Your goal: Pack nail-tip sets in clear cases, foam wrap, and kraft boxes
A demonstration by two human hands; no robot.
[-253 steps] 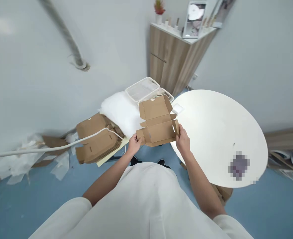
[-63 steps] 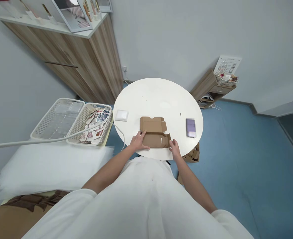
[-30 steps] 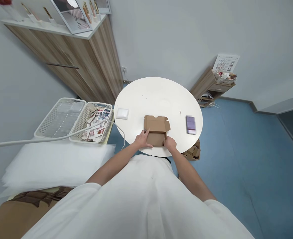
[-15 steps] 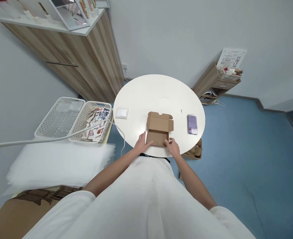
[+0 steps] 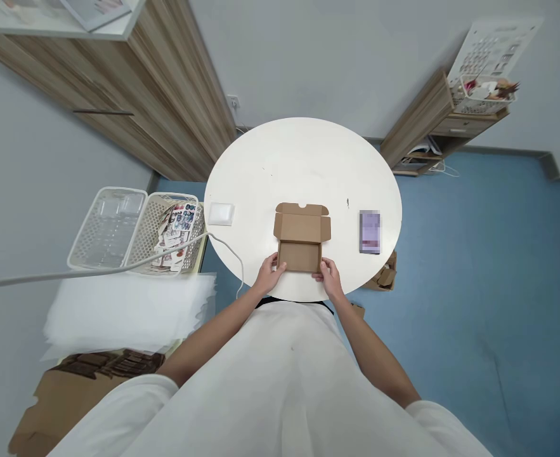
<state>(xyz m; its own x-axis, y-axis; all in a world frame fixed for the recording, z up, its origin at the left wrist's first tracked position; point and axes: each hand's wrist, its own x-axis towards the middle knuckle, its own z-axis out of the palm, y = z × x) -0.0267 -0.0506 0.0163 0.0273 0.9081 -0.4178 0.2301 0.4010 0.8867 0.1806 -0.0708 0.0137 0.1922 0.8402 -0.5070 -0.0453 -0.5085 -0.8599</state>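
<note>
An open brown cardboard box [image 5: 300, 256] lies on the white oval table [image 5: 303, 158] near its front edge, lid folded back away from me and side flaps spread. Its inside looks bare. My left hand [image 5: 269, 275] grips the box's left front corner, thumb on the rim. At the right front corner, my right hand [image 5: 330, 278] holds the box with the thumb against its side and the fingers partly under or behind it. To the left on the table lies a white, clear-wrapped packet [image 5: 221, 214]. A blurred purple pack [image 5: 370, 232] lies to the right.
Two white baskets [image 5: 132, 191] stand at left, one with clear packets, one with printed cards [image 5: 177, 231]. A white cable [image 5: 118, 270] crosses over them to the table. Below are white sheets [image 5: 127, 311] and flat cardboard [image 5: 65, 400]. Cardboard [image 5: 387, 276] sits on the floor at right.
The camera view has shifted. The box now sits squarer to me, and both hands stay at its front corners, my right fingers reaching lower along the front side.
</note>
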